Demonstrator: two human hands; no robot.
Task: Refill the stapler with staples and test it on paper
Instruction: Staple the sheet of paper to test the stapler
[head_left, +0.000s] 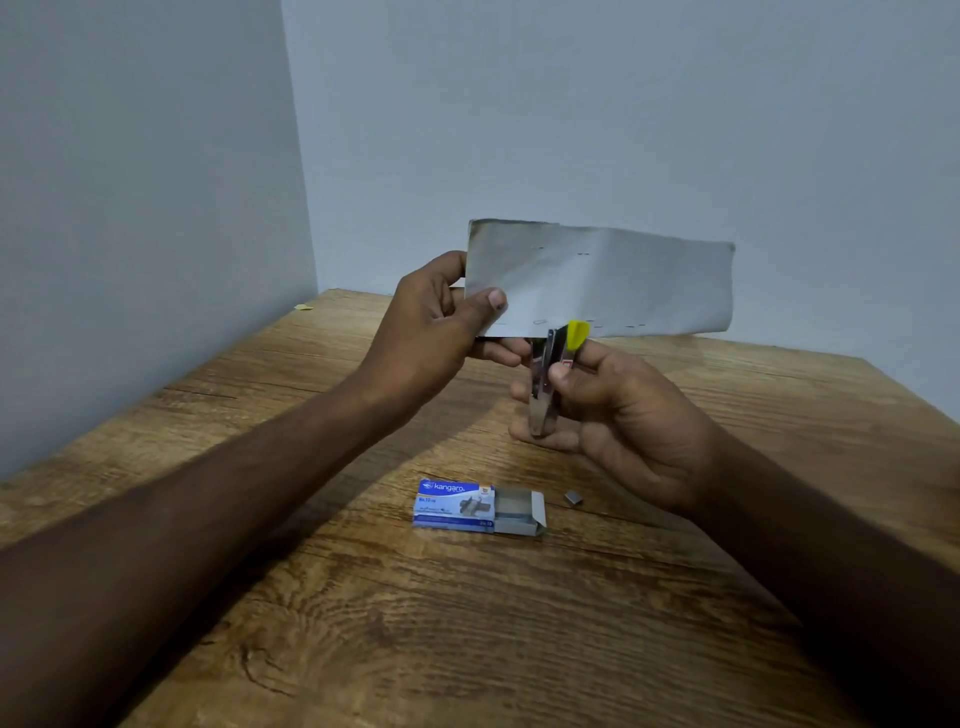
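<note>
The wooden table (467, 623) is seen below both hands, and none of the work is rested on it. The paper strip (613, 280) is held upright above it. It is pinched at its left end by the left hand (441, 322), with the thumb on the near face and the fingers curled behind. Small staple marks can be made out near its upper and lower edges, so the testing is judged to be under way.

The right hand (623, 410), just below and to the right of the left, is wrapped around the stapler (545, 379). The stapler is held nose-up, with its yellow-tipped mouth at the paper's lower edge. Whether that edge is seated between the jaws cannot be told.

For a clean staple, the edge is best pushed fully into the mouth and the paper drawn taut by the left hand. The squeeze is best made in one firm stroke, with the left fingers held away from the nose.

The open staple box (457, 504) is seen on the table below the hands. A short loose strip of staples (573, 498) is seen beside it, nearer the right wrist.
</note>
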